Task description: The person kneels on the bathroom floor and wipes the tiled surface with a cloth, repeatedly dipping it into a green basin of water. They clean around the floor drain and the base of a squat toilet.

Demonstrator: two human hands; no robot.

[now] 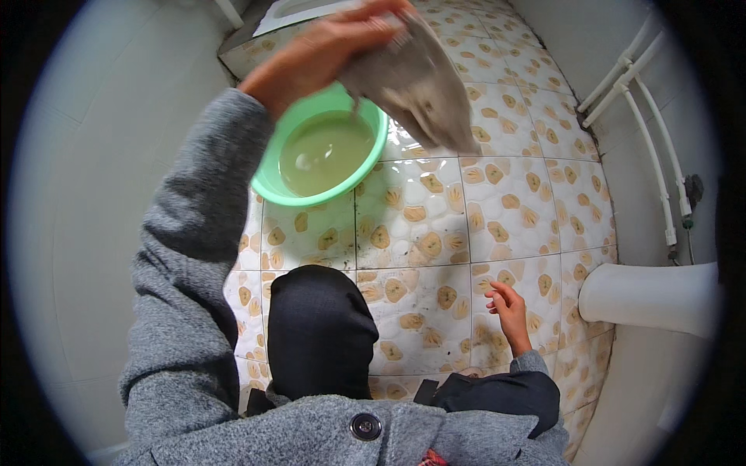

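Observation:
Raised high at the upper middle, my left hand (322, 56) grips a grey-brown rag (426, 92), which hangs down to the right of the fingers and is smeared by motion. Below that hand, a light green plastic basin (315, 199) stands on the floor, holding cloudy yellowish water (326, 155). The raised arm and the rag cover part of its far side. Over the tiles beside my right knee, my right hand (510, 312) is empty, with its fingers loosely bent and apart.
Patterned tiles (423, 210) cover the floor, with wet patches near the basin and dark specks of dirt. White pipes (657, 163) run along the right wall, above a white pedestal (649, 299). A raised step with a white ceramic fixture (291, 15) is at the far left.

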